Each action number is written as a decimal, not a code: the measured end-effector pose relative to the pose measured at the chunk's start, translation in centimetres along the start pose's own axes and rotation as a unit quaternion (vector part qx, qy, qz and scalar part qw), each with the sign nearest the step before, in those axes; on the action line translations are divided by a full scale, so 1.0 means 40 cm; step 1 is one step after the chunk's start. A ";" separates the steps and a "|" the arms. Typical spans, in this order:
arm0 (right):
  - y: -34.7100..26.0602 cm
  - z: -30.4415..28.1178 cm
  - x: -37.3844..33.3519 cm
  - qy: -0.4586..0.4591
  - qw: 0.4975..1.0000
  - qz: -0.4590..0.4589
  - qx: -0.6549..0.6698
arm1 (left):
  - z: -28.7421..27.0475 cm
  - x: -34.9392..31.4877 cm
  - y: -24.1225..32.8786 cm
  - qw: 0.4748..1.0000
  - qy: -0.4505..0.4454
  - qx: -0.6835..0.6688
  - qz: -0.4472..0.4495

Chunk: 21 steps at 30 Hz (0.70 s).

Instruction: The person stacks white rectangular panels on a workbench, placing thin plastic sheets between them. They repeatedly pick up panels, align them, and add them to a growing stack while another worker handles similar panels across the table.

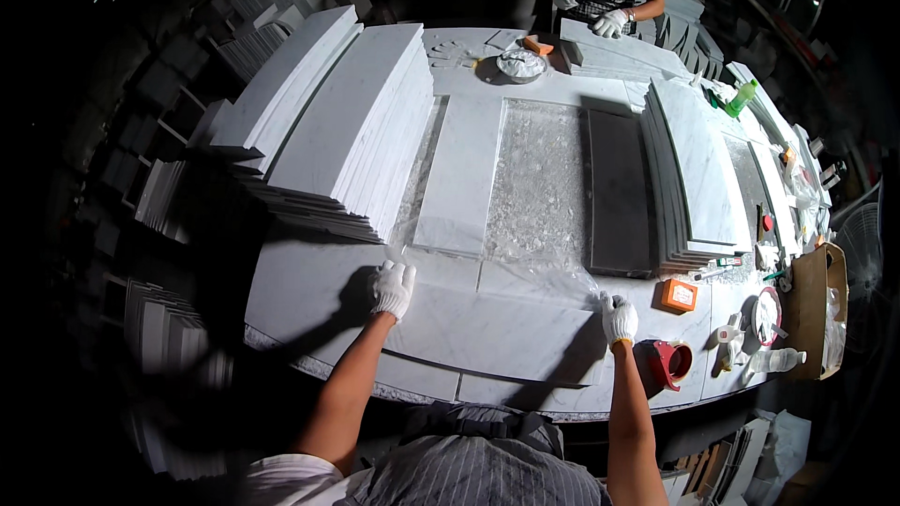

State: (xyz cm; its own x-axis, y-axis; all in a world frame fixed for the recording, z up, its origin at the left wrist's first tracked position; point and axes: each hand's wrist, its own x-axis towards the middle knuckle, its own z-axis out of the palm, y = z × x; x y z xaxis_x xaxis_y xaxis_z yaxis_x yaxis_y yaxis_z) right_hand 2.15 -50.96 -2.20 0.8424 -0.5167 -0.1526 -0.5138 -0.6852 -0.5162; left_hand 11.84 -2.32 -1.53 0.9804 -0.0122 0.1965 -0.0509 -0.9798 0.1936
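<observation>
1. Slab [497, 333]: white w/ grey veins, lies flat on the table [300, 286], lower centre of frame, btwn the two hands.
2. L hand [394, 290]: gloved, at slab's L end, fingers part bent, loosely spread; can't tell if it grips or just rests.
3. R hand [619, 319]: gloved, by slab's R end, fingers curled in, nearly closed; clear film [548, 274] runs up to the fingertips, but can't tell if pinched.
4. Handling (my guess): slab heavy, stiff, smooth-faced, prob. slippery; corners chip easily. Film light, limp, prob. clingy.
5. Best hold: slab's short ends, both hands; film by its edges.
6. Long axis: slab runs L–R across frame, R end dipping slightly lower.
</observation>
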 end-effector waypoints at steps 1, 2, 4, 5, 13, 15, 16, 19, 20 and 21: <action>0.008 0.004 -0.003 0.005 1.000 -0.005 0.002 | -0.002 -0.013 0.000 1.000 -0.003 0.000 -0.003; 0.004 0.003 -0.007 -0.009 1.000 0.003 -0.002 | -0.008 -0.026 -0.003 1.000 -0.006 0.003 -0.008; 0.001 -0.004 -0.016 -0.035 0.999 0.019 -0.010 | -0.016 -0.051 -0.002 1.000 0.006 0.006 -0.011; 0.001 -0.010 -0.017 -0.035 0.999 0.021 -0.003 | -0.019 -0.055 0.002 1.000 0.015 0.006 -0.011; -0.021 -0.010 -0.021 -0.021 0.997 0.071 -0.026 | -0.050 -0.049 0.027 0.999 -0.008 0.051 -0.014; -0.012 0.001 -0.014 -0.013 0.996 0.077 -0.038 | -0.065 -0.047 0.059 0.997 0.017 0.076 0.025; -0.006 0.004 -0.014 -0.009 0.996 0.080 -0.044 | -0.066 -0.039 0.081 0.994 0.048 0.080 0.062; -0.033 -0.002 -0.021 -0.005 0.996 0.077 -0.044 | -0.026 -0.030 0.148 0.980 0.093 0.089 0.149; -0.031 -0.003 -0.020 0.000 0.996 0.076 -0.045 | 0.003 -0.018 0.180 0.975 0.100 0.086 0.181; -0.028 0.000 -0.019 0.006 0.996 0.077 -0.039 | 0.023 -0.009 0.212 0.971 0.105 0.057 0.205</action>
State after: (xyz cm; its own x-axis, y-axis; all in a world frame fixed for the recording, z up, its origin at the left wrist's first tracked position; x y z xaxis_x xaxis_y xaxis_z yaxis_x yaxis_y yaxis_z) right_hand 2.09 -49.77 -1.51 0.7504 -0.6251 -0.2147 -0.6489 -0.6348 -0.4195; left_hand 11.23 -10.83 -0.85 0.8214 -0.3770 0.4279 -0.3963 -0.9169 -0.0470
